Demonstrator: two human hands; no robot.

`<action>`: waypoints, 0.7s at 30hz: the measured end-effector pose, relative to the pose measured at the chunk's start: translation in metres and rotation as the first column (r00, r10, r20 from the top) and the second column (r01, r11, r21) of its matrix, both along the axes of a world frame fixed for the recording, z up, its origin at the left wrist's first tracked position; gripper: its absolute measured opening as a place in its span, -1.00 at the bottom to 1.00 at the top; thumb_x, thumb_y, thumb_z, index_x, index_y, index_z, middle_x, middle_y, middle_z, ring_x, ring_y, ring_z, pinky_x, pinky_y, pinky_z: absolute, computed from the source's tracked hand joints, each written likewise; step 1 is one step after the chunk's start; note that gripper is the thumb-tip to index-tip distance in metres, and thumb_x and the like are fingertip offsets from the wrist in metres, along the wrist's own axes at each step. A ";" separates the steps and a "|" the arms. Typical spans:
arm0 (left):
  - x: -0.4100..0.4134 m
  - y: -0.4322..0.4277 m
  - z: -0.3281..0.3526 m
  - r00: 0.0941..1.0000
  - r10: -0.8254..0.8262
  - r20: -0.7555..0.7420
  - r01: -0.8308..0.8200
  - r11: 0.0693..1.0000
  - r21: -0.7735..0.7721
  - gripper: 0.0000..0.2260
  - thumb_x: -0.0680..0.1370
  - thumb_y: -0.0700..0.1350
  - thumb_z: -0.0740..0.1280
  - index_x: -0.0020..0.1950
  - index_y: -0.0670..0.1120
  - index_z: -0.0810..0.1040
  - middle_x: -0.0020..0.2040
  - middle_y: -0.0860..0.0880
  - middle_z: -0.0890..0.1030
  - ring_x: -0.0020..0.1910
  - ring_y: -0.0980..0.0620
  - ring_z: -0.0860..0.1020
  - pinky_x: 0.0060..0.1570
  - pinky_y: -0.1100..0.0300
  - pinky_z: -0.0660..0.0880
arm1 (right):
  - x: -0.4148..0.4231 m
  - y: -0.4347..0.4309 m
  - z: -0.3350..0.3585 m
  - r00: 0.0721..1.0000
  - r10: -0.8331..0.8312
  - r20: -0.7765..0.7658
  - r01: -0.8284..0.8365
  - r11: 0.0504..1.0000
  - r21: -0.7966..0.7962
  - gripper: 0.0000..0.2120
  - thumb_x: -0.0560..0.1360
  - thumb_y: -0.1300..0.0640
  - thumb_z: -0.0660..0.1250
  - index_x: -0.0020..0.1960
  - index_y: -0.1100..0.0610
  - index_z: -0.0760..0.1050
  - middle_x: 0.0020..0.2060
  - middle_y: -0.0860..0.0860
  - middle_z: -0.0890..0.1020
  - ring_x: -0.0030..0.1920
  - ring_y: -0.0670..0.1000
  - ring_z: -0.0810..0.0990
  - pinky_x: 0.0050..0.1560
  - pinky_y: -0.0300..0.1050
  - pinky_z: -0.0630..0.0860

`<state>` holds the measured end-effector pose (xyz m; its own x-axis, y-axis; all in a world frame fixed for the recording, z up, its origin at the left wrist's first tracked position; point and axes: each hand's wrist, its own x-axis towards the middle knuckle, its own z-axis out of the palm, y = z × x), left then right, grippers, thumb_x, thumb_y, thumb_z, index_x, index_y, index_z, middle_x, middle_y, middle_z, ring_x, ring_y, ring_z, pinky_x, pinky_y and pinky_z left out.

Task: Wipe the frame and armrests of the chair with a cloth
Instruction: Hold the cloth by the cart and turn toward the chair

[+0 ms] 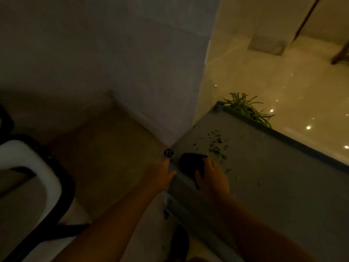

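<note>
The right hand [211, 176] is closed over a dark cloth [192, 165], fingers curled onto it, pressing it down on the grey shelf top [273, 186] close to its near corner. The left hand [162, 176] rests on the shelf's edge just beside it, fingers loosely together and gripping nothing that I can make out in this dim light. The chair [37, 182] stands well apart, off to the left, its white seat ringed by a black frame, untouched by either hand. Bits of green leaf [217, 146] lie scattered just beyond the cloth, below a plant [245, 108] at the far corner. I'd say the step is picking the cloth up: gather it whole into the palm, keep it clear of the leaf scraps so none get carried over, then turn left to the chair
</note>
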<state>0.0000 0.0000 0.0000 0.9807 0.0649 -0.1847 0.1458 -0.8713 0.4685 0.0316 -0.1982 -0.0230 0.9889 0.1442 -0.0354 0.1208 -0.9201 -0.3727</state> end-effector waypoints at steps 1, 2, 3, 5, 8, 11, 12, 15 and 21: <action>0.016 -0.006 -0.001 1.000 -0.031 0.000 0.031 0.999 0.028 -0.51 0.57 0.04 0.28 0.43 -0.15 0.32 0.36 -0.22 0.44 0.29 -0.21 0.45 0.25 -0.06 0.44 | 0.010 -0.006 -0.002 1.000 -0.025 0.013 0.025 1.000 -0.007 -0.49 0.55 -0.12 0.28 0.39 0.10 0.29 0.25 0.08 0.48 0.18 0.13 0.54 -0.03 0.01 0.60; 0.030 -0.012 -0.002 0.998 -0.060 0.013 0.059 0.996 0.066 -0.53 0.57 0.02 0.29 0.41 -0.16 0.33 0.36 -0.22 0.42 0.30 -0.22 0.43 0.23 -0.05 0.42 | 0.019 -0.011 -0.005 0.999 -0.047 0.017 0.047 0.999 -0.014 -0.46 0.54 -0.15 0.29 0.39 0.12 0.29 0.27 0.09 0.45 0.23 0.14 0.51 0.01 0.00 0.59; 0.044 -0.016 -0.005 0.994 -0.100 0.038 0.095 0.989 0.114 -0.57 0.56 0.01 0.30 0.36 -0.17 0.37 0.33 -0.21 0.44 0.28 -0.22 0.44 0.19 -0.04 0.43 | 0.027 -0.014 -0.010 0.999 -0.034 0.018 0.035 0.998 -0.047 -0.44 0.52 -0.17 0.29 0.37 0.13 0.29 0.27 0.11 0.43 0.24 0.15 0.48 0.04 -0.01 0.58; 0.071 -0.026 -0.005 0.977 -0.211 0.018 0.204 0.963 0.178 -0.65 0.56 -0.03 0.28 0.28 -0.17 0.42 0.25 -0.20 0.47 0.20 -0.22 0.47 0.13 -0.05 0.45 | 0.040 -0.018 -0.018 1.000 -0.004 -0.020 0.002 0.996 -0.093 -0.42 0.50 -0.22 0.29 0.34 0.14 0.30 0.24 0.12 0.42 0.23 0.16 0.46 0.08 -0.01 0.55; 0.103 -0.043 -0.008 0.921 -0.374 -0.104 0.388 0.890 0.238 -0.65 0.53 -0.05 0.30 0.26 -0.16 0.39 0.21 -0.19 0.46 0.20 -0.22 0.46 0.15 -0.11 0.47 | 0.051 -0.021 -0.031 0.998 0.004 -0.065 -0.010 0.997 -0.081 -0.43 0.50 -0.25 0.27 0.30 0.13 0.31 0.22 0.11 0.43 0.20 0.15 0.46 0.12 0.00 0.52; 0.120 -0.055 -0.018 0.853 -0.480 -0.207 0.520 0.817 0.250 -0.58 0.50 -0.05 0.32 0.32 -0.11 0.33 0.23 -0.17 0.42 0.19 -0.20 0.43 0.08 -0.11 0.49 | 0.053 -0.026 -0.042 0.993 0.014 -0.114 -0.021 0.998 -0.058 -0.42 0.50 -0.26 0.25 0.32 0.13 0.30 0.22 0.11 0.43 0.21 0.16 0.45 0.13 0.00 0.50; 0.122 -0.057 -0.022 0.827 -0.502 -0.254 0.557 0.796 0.238 -0.53 0.50 -0.06 0.31 0.37 -0.09 0.28 0.26 -0.16 0.40 0.21 -0.20 0.41 0.07 -0.11 0.49 | 0.051 -0.026 -0.044 0.991 0.036 -0.126 -0.045 0.997 -0.068 -0.40 0.49 -0.27 0.24 0.33 0.13 0.30 0.21 0.11 0.43 0.21 0.16 0.45 0.13 0.00 0.49; 0.132 -0.059 -0.037 0.739 -0.578 -0.346 0.663 0.715 0.222 -0.38 0.48 -0.12 0.33 0.46 -0.06 0.12 0.34 -0.18 0.28 0.29 -0.23 0.31 0.05 -0.09 0.47 | 0.050 -0.026 -0.052 0.987 0.076 -0.143 -0.094 0.988 -0.126 -0.32 0.48 -0.31 0.19 0.40 0.14 0.24 0.23 0.12 0.42 0.21 0.18 0.43 0.12 0.05 0.46; 0.139 -0.054 -0.050 0.736 -0.622 -0.267 0.675 0.706 0.216 -0.56 0.46 -0.03 0.36 0.26 -0.09 0.29 0.21 -0.13 0.45 0.12 -0.15 0.48 -0.05 0.00 0.48 | 0.057 -0.012 -0.051 0.970 0.043 -0.238 -0.072 0.991 -0.115 -0.43 0.50 -0.14 0.32 0.34 0.18 0.28 0.20 0.12 0.48 0.04 0.19 0.58 -0.20 -0.03 0.37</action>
<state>0.1389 -0.0538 -0.0503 0.7554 -0.5019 -0.4213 -0.4555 -0.8644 0.2129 0.0890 -0.2097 -0.0737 0.9410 0.1810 -0.2859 0.0977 -0.9542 -0.2828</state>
